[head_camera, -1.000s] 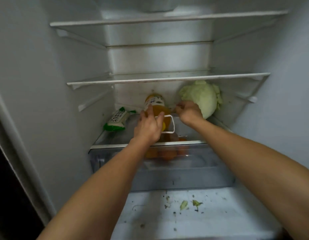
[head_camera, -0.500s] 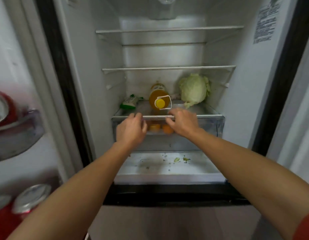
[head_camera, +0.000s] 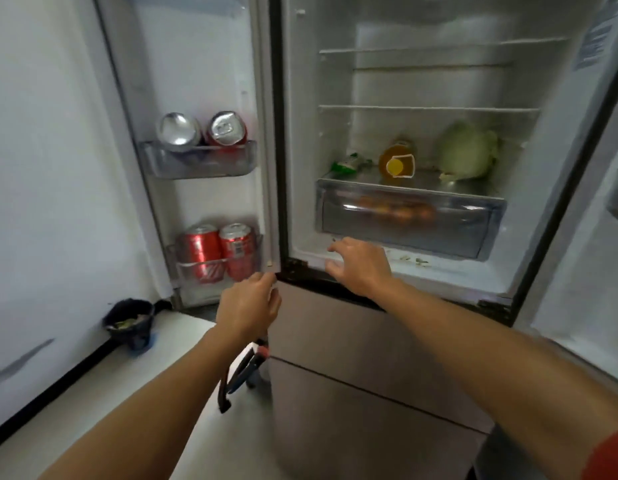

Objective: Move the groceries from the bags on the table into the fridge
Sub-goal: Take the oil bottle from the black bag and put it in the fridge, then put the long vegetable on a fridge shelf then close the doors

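The fridge stands open. On its lowest glass shelf point(head_camera: 425, 187) lie a green packet point(head_camera: 345, 164), an orange juice bottle point(head_camera: 396, 161) with its yellow cap toward me, and a pale green cabbage point(head_camera: 467, 150). Orange-brown produce shows through the clear crisper drawer point(head_camera: 404, 216) below. My left hand point(head_camera: 248, 306) curls around the bottom corner of the left fridge door point(head_camera: 266, 168). My right hand point(head_camera: 359, 265) hovers with fingers spread over the fridge's bottom ledge, below the drawer, holding nothing.
Red cans fill the door's lower bin point(head_camera: 217, 251) and two more sit in the upper bin point(head_camera: 202, 133). A black waste bin point(head_camera: 129, 322) stands on the floor by the wall. A black and red object point(head_camera: 243, 372) leans under my left hand. The right door point(head_camera: 591, 271) is open too.
Both hands have left the juice bottle and pulled out of the fridge. The view has backed away and swung left. My left hand now sits at the left door's corner.
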`<state>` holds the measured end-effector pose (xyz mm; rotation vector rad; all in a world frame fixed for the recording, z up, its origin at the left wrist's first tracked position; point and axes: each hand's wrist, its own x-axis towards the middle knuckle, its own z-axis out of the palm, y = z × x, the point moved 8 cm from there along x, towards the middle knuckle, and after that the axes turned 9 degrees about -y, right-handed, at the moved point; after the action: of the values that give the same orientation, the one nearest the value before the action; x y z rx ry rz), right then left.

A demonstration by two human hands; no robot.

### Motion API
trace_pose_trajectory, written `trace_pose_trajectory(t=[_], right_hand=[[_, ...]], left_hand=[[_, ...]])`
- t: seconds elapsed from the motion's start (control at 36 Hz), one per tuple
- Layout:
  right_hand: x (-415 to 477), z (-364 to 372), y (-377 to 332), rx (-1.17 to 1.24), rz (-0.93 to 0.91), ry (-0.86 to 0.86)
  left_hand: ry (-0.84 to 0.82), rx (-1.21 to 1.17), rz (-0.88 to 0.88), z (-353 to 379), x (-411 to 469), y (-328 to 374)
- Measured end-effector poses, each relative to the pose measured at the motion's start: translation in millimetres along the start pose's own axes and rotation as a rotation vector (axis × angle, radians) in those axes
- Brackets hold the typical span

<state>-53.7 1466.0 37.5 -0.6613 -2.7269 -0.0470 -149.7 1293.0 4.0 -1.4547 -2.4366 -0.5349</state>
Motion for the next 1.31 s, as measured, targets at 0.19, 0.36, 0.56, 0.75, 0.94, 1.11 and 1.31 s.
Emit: trace_pose_trajectory(t=[0.19, 0.36, 0.56, 0.75, 0.94, 1.11, 1.31], right_hand=[[-26, 10, -157, 0.086, -0.287, 0.023], [-50, 28, -328, 0.103, -0.536, -0.008], [-100, 51, -546, 0.211, -0.755, -0.044], [-150, 67, -738, 0.267, -0.958, -0.128], [-175, 86, -888, 0.233, -1.113, -0.184], [-182, 108, -1021, 0.275, -1.243, -0.219], [-191, 119, -1174, 0.254, -1.408, -0.225]], left_hand=[[-0.045, 0.119, -0.220, -44, -129, -100], [-0.075, 0.201, -0.425, -102, -256, -198], [-0.146, 0.320, -0.649, -180, -425, -309], [-0.197, 0.376, -0.894, -249, -573, -401], [-0.179, 0.386, -1.114, -289, -682, -479], [-0.155, 0.416, -1.270, -325, -759, -556], [-0.075, 0.445, -1.457, -384, -838, -640]])
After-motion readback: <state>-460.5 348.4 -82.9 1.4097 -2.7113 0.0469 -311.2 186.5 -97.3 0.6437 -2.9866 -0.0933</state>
